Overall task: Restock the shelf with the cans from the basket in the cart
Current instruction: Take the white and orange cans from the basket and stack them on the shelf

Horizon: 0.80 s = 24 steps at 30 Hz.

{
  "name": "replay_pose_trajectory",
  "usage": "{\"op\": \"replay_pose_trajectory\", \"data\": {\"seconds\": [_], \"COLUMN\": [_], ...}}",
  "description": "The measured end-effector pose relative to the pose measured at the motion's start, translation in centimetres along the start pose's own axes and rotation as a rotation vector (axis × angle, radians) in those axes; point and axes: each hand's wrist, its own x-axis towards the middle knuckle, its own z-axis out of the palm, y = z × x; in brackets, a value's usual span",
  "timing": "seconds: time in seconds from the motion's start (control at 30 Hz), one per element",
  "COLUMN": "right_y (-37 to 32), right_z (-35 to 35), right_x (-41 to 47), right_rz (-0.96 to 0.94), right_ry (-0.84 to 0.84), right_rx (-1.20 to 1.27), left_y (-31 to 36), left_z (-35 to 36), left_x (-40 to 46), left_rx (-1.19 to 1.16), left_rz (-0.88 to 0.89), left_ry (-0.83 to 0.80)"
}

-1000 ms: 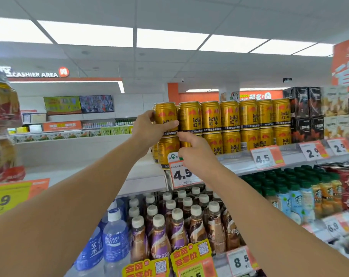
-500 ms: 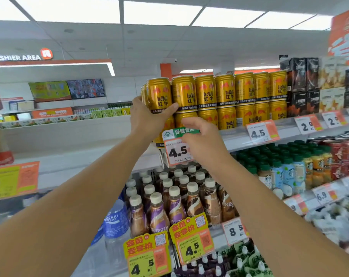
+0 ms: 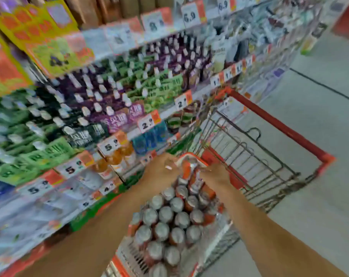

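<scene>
Both hands are down at the far end of the basket: left hand and right hand each look wrapped on upright cans, blurry though; shelf sits left.

The cans packed in the basket look like metal, their round tops a dull silvery grey and their sides a glossy red-orange, and the basket's rim looks like smooth orange plastic with slotted walls. The cart is thin grey metal wire with a smooth red-orange rim that looks plastic-coated, standing on a pale, matt, smooth floor. On the shelf the blurred bottles show glossy wrappers and white caps, and the price tags look like white and orange paper or card.
</scene>
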Motion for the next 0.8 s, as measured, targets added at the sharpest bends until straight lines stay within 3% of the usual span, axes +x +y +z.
{"op": "replay_pose_trajectory", "data": {"seconds": [0.1,0.2,0.4,0.5,0.57,0.67,0.8], "right_y": [11.2,15.8,16.1,15.7,17.2,17.4,16.8], "right_z": [2.1,3.9,6.1,6.1,6.9,7.5,7.3], "right_x": [1.0,1.5,4.6,5.2,7.2,8.4,7.3], "right_rz": [0.155,0.213,0.365,0.467,0.525,0.496,0.415], "right_ry": [0.060,0.070,0.353,0.134,0.211,0.402,0.517], "right_rx": [0.093,0.293,0.344,0.425,0.465,0.428,0.335], "left_y": [-5.4,-9.3,-15.1,-16.3,-16.4,-16.5,-16.1], "left_z": [6.7,10.9,13.4,13.0,12.8,12.2,10.1], "left_x": [-0.2,-0.3,0.0,0.0,0.1,0.6,1.1], "left_rx": [0.023,0.094,0.031,0.027,0.027,0.009,0.018], "left_rz": [-0.183,-0.282,-0.376,-0.369,-0.365,-0.343,-0.319], "left_ry": [-0.179,-0.315,-0.300,-0.242,-0.257,-0.263,-0.259]}}
